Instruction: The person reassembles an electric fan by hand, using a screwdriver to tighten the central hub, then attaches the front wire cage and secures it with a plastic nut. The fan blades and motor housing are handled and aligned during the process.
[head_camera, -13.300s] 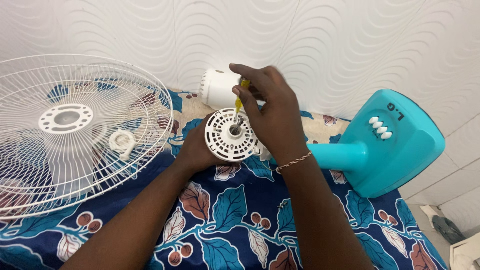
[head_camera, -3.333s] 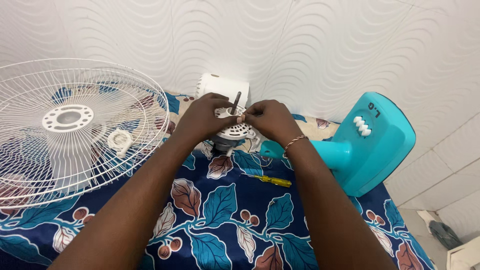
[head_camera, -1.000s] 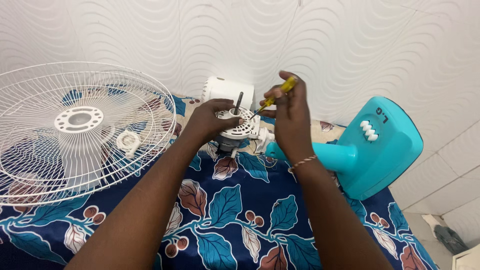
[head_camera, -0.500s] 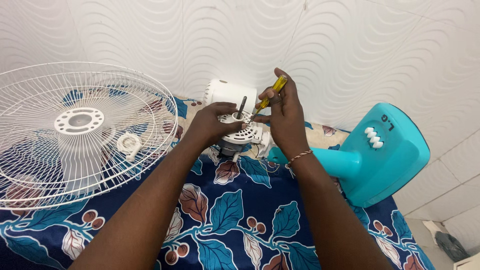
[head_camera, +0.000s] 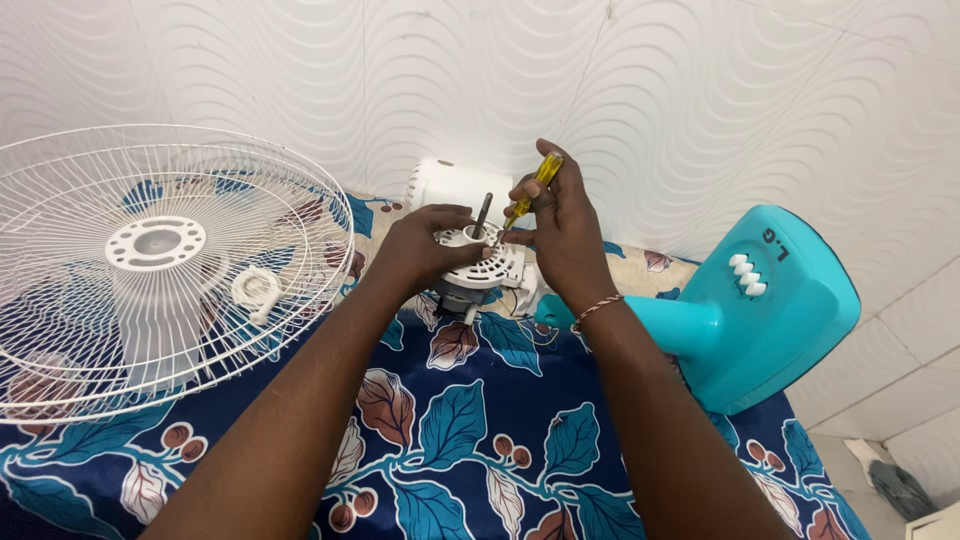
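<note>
Now our left hand (head_camera: 420, 250) clamps the white motor housing (head_camera: 480, 262) steady, while right-hand fingers (head_camera: 560, 205) pinch the yellow screwdriver (head_camera: 530, 192), its tip angled down beside the shaft (head_camera: 484, 212).

A navy cloth (head_camera: 470, 440) patterned with teal and rust leaves and small brown berries is covering the table. The wire fan guard (head_camera: 150, 260), the round vented motor cover (head_camera: 480, 262) and the wavy embossed wall (head_camera: 700, 90) are all showing white, while the fan base (head_camera: 770, 310) is glowing turquoise with white buttons. The screwdriver (head_camera: 530, 195) is showing a clear yellow handle.
</note>
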